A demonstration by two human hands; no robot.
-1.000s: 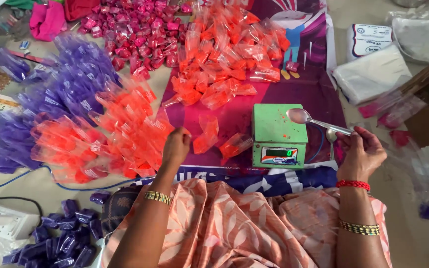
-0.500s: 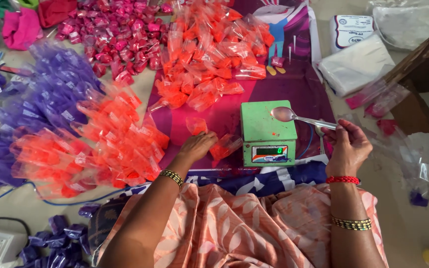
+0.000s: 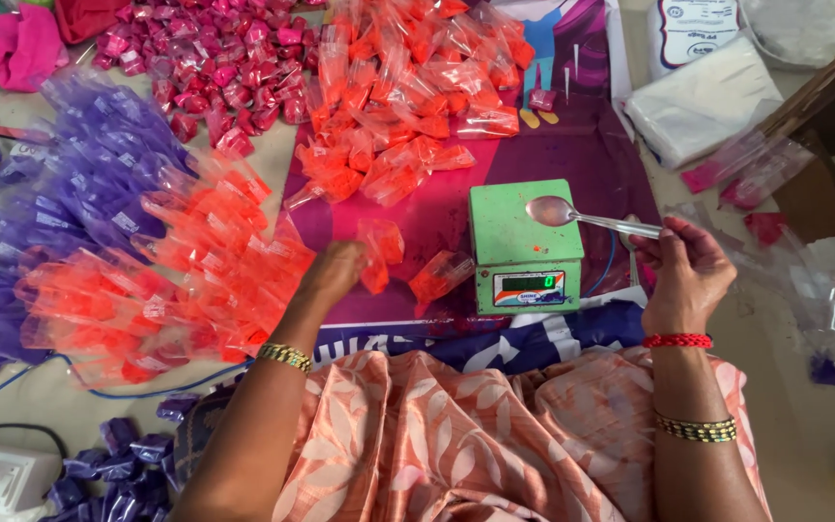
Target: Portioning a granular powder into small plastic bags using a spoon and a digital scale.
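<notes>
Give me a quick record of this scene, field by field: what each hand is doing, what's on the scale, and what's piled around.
Left hand: left hand rests on a small orange powder packet lying on the mat.
Right hand: right hand holds a metal spoon by its handle.
Spoon: bowl hovers over the green scale; looks empty.
Scale: platform bare; display lit.
Nearby: second orange packet beside the scale.
Piles: orange packets at top centre, pink packets at top left, purple packets at left.
</notes>
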